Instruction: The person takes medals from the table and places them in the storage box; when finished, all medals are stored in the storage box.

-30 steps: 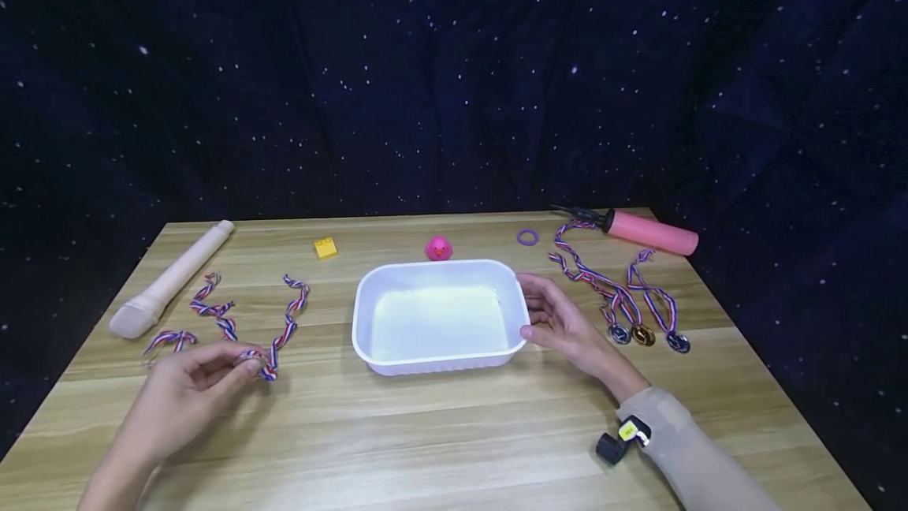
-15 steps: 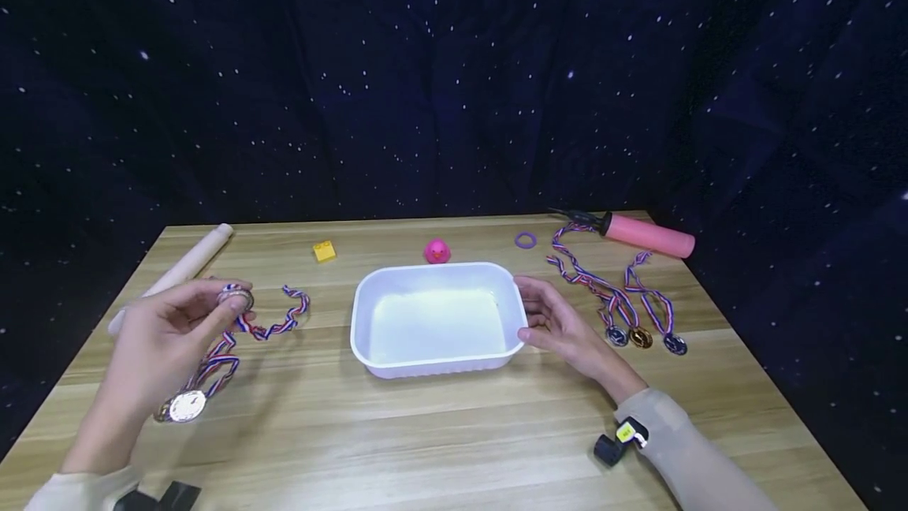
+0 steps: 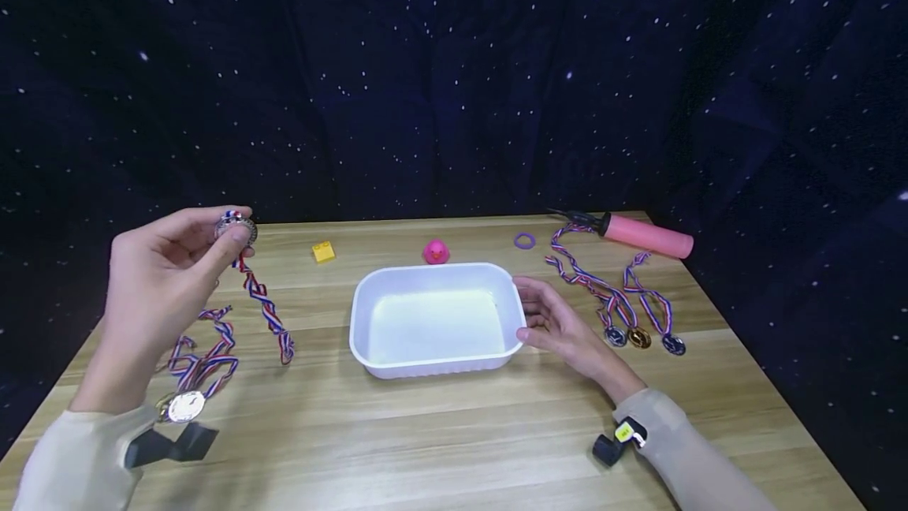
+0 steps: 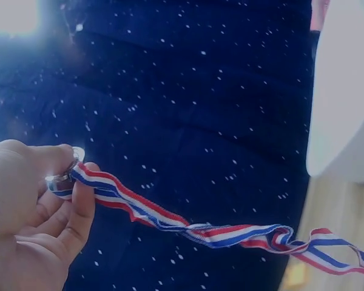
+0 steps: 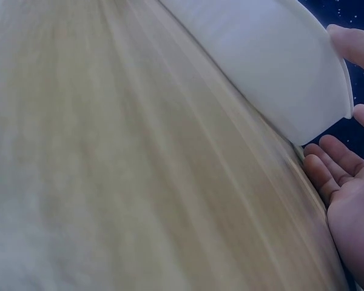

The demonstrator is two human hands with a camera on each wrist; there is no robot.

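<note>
My left hand [image 3: 152, 282] pinches a silvery medal [image 3: 236, 228] between thumb and fingers, raised above the table on the left. Its red, white and blue ribbon [image 3: 266, 306] hangs twisted below, and in the left wrist view the ribbon [image 4: 218, 235] stretches away from the fingers. Below that hand lie more medals [image 3: 186, 407] with crumpled ribbons. Around the right end of a white plastic tub [image 3: 438, 370], my right hand [image 3: 567, 330] rests with relaxed fingers. In the right wrist view the thumb and a finger meet the tub's rim [image 5: 348, 91], while the other fingers lie beside it.
A yellow toy brick [image 3: 323, 251], a pink rubber duck [image 3: 436, 251] and a purple ring [image 3: 525, 240] stand along the back. At right are a pink hand pump [image 3: 649, 235] and three ribboned medals [image 3: 639, 337]. A dark starry cloth [image 3: 454, 85] hangs behind the table.
My left hand has lifted the medal off the table, its ribbon rising with it. Other medals at left came into view, and the hand now covers the pale stick-like object. The right hand stayed.
</note>
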